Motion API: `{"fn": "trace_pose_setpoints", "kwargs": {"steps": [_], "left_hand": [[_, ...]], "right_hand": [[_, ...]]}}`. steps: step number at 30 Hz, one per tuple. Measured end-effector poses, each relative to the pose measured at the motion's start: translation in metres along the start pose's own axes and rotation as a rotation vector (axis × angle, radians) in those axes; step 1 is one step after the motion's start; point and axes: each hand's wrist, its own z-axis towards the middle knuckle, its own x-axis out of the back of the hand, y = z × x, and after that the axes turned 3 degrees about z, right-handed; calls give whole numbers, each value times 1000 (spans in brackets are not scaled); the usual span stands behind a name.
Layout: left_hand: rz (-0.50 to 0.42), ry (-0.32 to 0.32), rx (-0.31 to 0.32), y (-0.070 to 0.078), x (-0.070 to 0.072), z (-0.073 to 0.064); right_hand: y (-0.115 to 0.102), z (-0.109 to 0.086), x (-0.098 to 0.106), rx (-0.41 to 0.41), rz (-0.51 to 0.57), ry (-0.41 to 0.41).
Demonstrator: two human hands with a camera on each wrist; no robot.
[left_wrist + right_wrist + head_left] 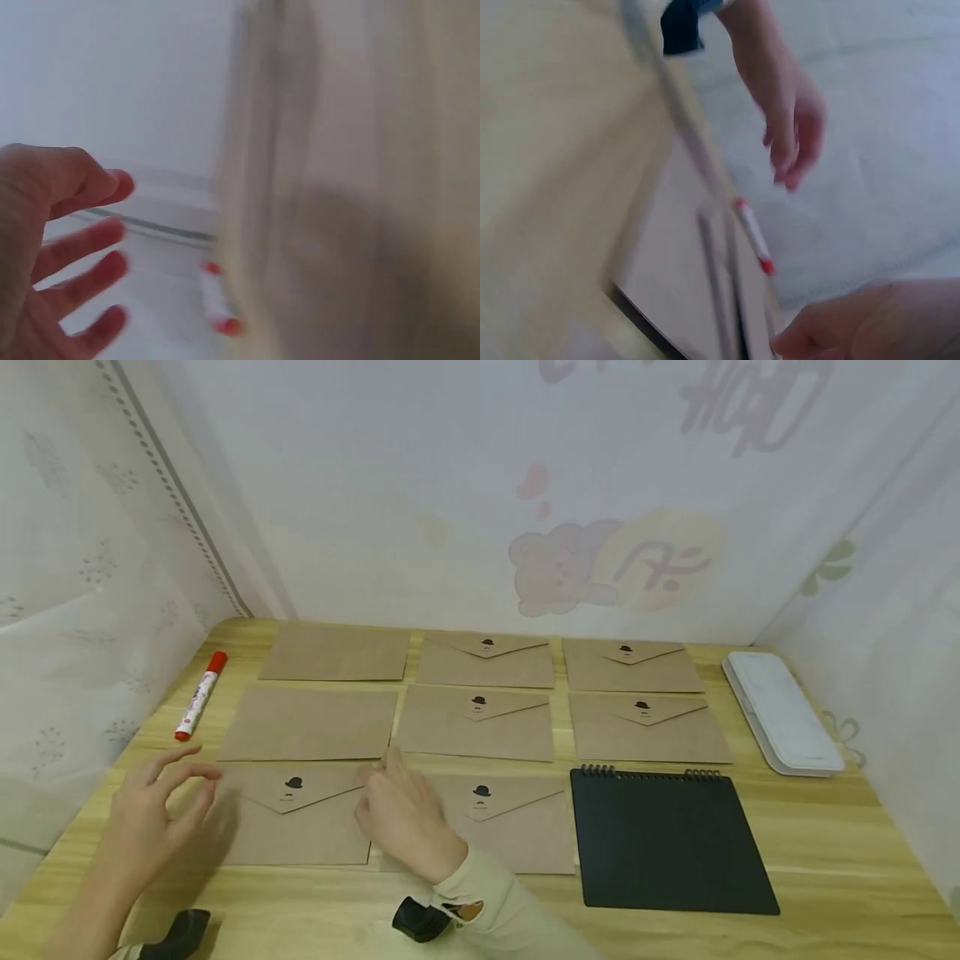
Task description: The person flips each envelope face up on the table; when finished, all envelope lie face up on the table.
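Note:
Several brown paper envelopes lie in rows on the wooden table, most with a pointed flap and a printed black hat. My right hand (408,814) is at the upper right corner of the front-left envelope (300,835), its fingertips touching there; whether they pinch the paper is hidden. Beside that envelope's left edge my left hand (157,810) hovers, fingers curved and thumb apart, with nothing between them. The front-middle envelope (517,843) is partly covered by my right hand and sleeve. Both wrist views are blurred; the left wrist view shows the left hand's spread fingers (82,289).
A red-capped white marker (199,697) lies at the table's left edge. Front right is a black spiral-bound notebook (675,843); beyond it sits a white rounded case (783,710). Pale printed curtains (390,468) surround the table at the back and sides.

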Motion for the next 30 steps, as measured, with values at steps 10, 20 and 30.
{"fn": "trace_pose_setpoints", "kwargs": {"steps": [10,20,30], "left_hand": [[16,-577,273,6,34,84],[9,-723,393,-7,15,91],[5,-529,317,-12,5,93]], "right_hand": [[41,34,27,-12,128,-78],[39,57,26,79,3,-200],[42,62,12,152,-63,-187]]}}
